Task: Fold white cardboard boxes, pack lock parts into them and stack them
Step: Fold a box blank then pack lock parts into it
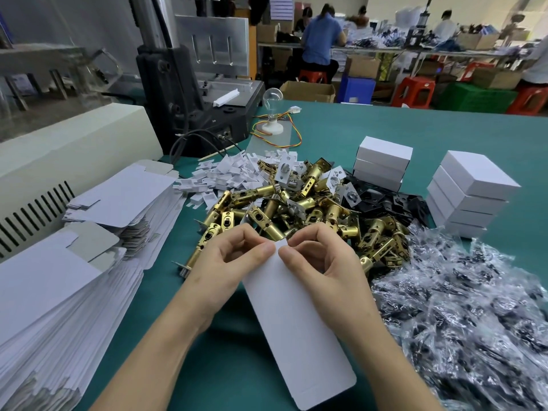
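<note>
A flat white cardboard box blank (296, 327) lies tilted over the green table, its far end pinched between both hands. My left hand (228, 256) grips the top left corner and my right hand (320, 256) grips the top right corner. Just beyond the hands lies a heap of brass lock latches (296, 209). Two stacks of folded white boxes stand at the right: a low one (382, 164) and a taller one (468, 194). A thick pile of flat box blanks (74, 262) lies at the left.
Small white card inserts (225, 173) and black plates (394, 200) border the latch heap. Clear bags of dark screws (474, 307) cover the right side. A beige machine (59, 152), a press (189, 84) and a light bulb (271, 114) stand behind. People work at far benches.
</note>
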